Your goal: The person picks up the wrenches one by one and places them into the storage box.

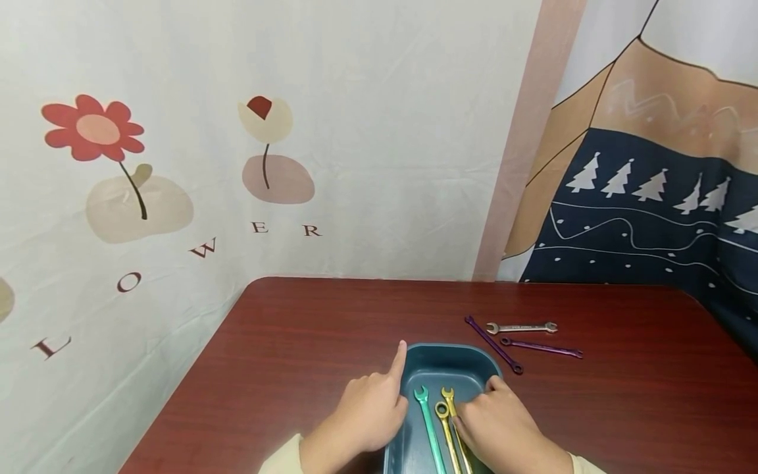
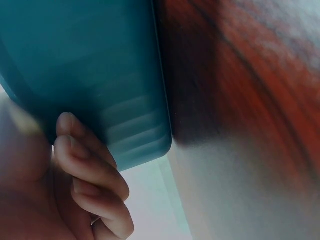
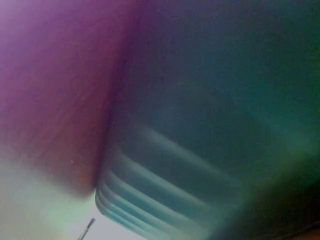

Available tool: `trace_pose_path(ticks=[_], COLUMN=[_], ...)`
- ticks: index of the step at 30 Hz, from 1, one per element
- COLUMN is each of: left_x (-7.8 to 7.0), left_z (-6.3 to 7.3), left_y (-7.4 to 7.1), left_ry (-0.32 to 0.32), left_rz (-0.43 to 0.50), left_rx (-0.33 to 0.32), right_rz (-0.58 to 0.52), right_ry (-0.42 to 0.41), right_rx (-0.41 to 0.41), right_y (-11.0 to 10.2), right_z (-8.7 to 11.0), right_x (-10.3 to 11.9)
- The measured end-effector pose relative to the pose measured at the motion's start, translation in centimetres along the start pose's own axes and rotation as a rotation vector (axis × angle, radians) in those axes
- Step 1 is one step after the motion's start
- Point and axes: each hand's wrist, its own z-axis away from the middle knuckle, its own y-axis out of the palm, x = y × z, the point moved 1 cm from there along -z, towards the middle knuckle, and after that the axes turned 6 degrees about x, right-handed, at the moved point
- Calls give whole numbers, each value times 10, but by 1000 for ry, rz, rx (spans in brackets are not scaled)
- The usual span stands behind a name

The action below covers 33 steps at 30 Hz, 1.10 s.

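A blue plastic tray (image 1: 447, 357) stands on the table between both hands. My left hand (image 1: 373, 411) grips its left wall, with the index finger stretched along the rim; in the left wrist view, curled fingers (image 2: 90, 150) lie against the outer side. At the right wall, my right hand (image 1: 503, 424) holds the rim with bent fingers. Inside the tray lie a green wrench (image 1: 431, 424) and two gold wrenches, one showing its ring end (image 1: 442, 410), the other its open end (image 1: 448, 395). The right wrist view shows the tray's ribbed outer wall (image 3: 165, 160), blurred.
Beyond the tray's far right corner, a silver wrench (image 1: 522, 328) and two purple wrenches, one slanted (image 1: 493, 344) and one nearly level (image 1: 541, 347), lie on the reddish-brown table (image 1: 284, 349). A printed curtain (image 1: 379, 131) hangs behind the table.
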Motion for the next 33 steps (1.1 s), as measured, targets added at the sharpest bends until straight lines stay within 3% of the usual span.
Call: trace_pose_path(ticks=[7,13,16,19,25,29,33], left_x=[1,1,1,0,0,0,0], left_z=[0,0,0,-1,0,0,0], left_y=[0,0,0,0,-1,-1,-1], left_ry=[5,3,0,-2,1,7,14], left_rz=[7,4,6,11,7,-2,-6], left_rx=[-1,2,6,8,5,-7,-13], right_rz=[-71,-256,-293,-287,-236,-201,-201], right_ry=[0,-2,1,18,122,173,205], right_rx=[8,-13,-90,-218,-422,-486,-492], right_y=[-1,-9,-15,-22,-33,-38,-40], right_z=[0,0,1,2,4,6,7], right_x=[-1,-3,-4,-6,-18,-28,-36])
